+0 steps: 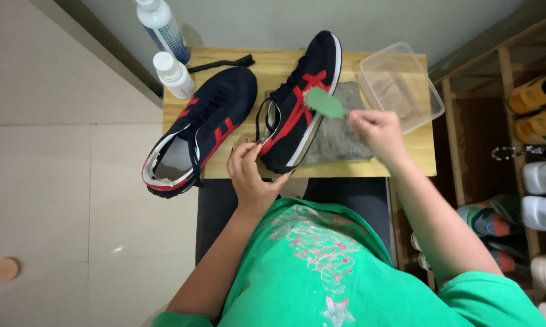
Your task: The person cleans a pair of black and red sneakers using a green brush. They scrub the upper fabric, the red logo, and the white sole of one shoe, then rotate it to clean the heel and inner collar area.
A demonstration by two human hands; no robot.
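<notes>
Our green printed shirt [321, 266] lay nearest. Our left hand [252, 175] pinched the heel of the navy suede sneaker with red stripes [297, 103] at the wooden bench's [418, 154] near edge. Our right hand [376, 130] gripped a small green cloth [324, 102] against its side. Its twin sneaker [203, 130] overhung the left edge; a clear plastic tub [400, 85] sat at the far right corner.

Pale tiled floor [73, 200] w/ a bit of glare, grey wall [255, 21] at the back. Small wooden desk [412, 158] pushed up against it. Wooden shoe rack [467, 151] on the right, dim inside, pairs on diff shelves. Round cork-ish disc [6, 269] on the floor, bottom left.
</notes>
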